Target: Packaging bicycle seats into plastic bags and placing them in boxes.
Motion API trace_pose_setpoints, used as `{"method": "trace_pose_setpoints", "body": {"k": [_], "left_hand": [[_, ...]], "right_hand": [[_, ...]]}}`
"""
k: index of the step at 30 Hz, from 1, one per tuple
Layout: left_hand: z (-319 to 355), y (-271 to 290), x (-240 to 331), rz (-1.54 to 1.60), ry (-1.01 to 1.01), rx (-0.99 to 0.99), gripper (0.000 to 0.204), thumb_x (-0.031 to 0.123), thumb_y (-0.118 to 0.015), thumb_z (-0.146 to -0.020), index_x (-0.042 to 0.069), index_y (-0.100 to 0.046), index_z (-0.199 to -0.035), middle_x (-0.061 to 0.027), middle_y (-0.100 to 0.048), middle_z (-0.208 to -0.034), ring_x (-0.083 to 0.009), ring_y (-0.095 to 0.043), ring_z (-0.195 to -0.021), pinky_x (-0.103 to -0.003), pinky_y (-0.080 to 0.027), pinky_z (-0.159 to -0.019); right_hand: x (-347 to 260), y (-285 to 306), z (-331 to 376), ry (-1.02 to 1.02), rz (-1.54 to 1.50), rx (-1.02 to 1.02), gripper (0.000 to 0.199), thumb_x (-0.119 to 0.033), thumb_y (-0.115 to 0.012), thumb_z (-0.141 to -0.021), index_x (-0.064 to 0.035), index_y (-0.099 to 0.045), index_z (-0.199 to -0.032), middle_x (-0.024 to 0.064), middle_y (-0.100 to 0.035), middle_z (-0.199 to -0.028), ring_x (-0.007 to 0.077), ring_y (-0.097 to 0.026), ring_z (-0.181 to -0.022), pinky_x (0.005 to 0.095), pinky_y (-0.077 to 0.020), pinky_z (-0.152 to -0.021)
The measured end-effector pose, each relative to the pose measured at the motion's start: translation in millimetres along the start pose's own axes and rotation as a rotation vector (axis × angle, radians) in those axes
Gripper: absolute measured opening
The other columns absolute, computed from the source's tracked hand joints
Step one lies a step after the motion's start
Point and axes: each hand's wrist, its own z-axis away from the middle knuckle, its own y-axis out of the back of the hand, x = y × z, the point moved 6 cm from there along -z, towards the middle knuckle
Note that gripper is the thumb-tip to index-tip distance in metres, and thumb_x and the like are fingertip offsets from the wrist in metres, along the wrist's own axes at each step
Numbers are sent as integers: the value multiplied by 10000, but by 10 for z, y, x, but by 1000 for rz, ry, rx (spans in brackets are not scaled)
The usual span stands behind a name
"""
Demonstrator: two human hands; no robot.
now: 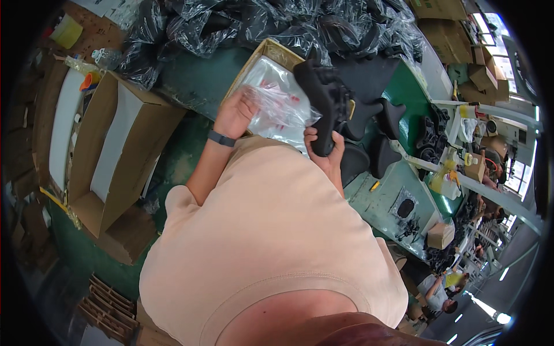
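1. Nearest, just above the centre of the frame: gripping the narrow lower end of a black seat [324, 106] in the right hand [326, 151], broad end up, underside turned toward the right of the frame.
2. Just left of there: apparently pinching the near end of a loose clear bag [283, 104] with the left hand [236, 112], fingers curled; holding both hands well apart. Stretching the bag across to the seat's left edge; cannot tell whether touching.
3. Judging by this, probably at the step of bringing bag and seat together, with no cover yet on the seat. Likely calling next for a parted bag mouth, a steady right grip, and care against snagging thin film on the underside fittings.
4. Under the bag: note an open carton [284, 52] filled with flat clear bags [262, 72].
5. Right of centre: see loose seats [385, 155], unwrapped, on the green worktop [369, 205], near a small yellow object [375, 185].
6. At left: note a large open cardboard box [135, 144].
7. Along the top edge: see a plastic-wrapped black heap [242, 29].
8. Farthest, lower right: make out people [435, 291].
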Motion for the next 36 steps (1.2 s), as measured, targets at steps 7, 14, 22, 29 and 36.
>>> {"method": "trace_pose_setpoints", "body": {"k": [7,14,22,29,36], "left_hand": [[5,-711,307,-563,99,-9,256,300,-699,-1105,51,-751,-1079,-30,-730,-917,-125,-662,-814,-280,-529,-714],[-304,-1389,-40,-1072,-130,53,289,283,-781,-1066,31,-799,-927,38,-584,-731,-76,-485,-591,-278,-381,-534],[479,-2933,-656,-1903,-1021,-731,92,187,-778,-903,161,-809,-985,-27,-658,-1016,-267,-730,-834,-418,-599,-682],[654,-2870,-1320,-1782,-1167,-1285,120,247,-771,-875,136,-728,-862,-19,-567,-927,-193,-662,-831,-364,-562,-621],[679,-2770,-628,-1451,-1242,-1069,66,187,-770,-924,128,-750,-944,-27,-646,-891,-224,-678,-724,-359,-532,-568]], "right_hand": [[-325,-560,430,269,854,-231,910,-194,-900,-712,9,-554,-1529,152,-626,-1448,262,-622,-1159,396,-528,-939],[-170,-936,646,620,2011,156,1145,-103,-946,-741,25,-324,-1694,207,-592,-1554,319,-573,-1450,404,-410,-1235],[25,-969,396,550,2262,143,1048,-129,-898,-753,-25,-411,-1675,246,-653,-1466,405,-660,-1341,430,-540,-1099],[-548,-392,441,573,2197,-147,1004,-185,-939,-787,-10,-451,-1647,227,-663,-1483,378,-621,-1399,426,-486,-1168],[-774,-548,-242,650,1855,184,1015,-228,-965,-796,13,-456,-1641,237,-668,-1478,356,-610,-1412,427,-474,-1183]]}}
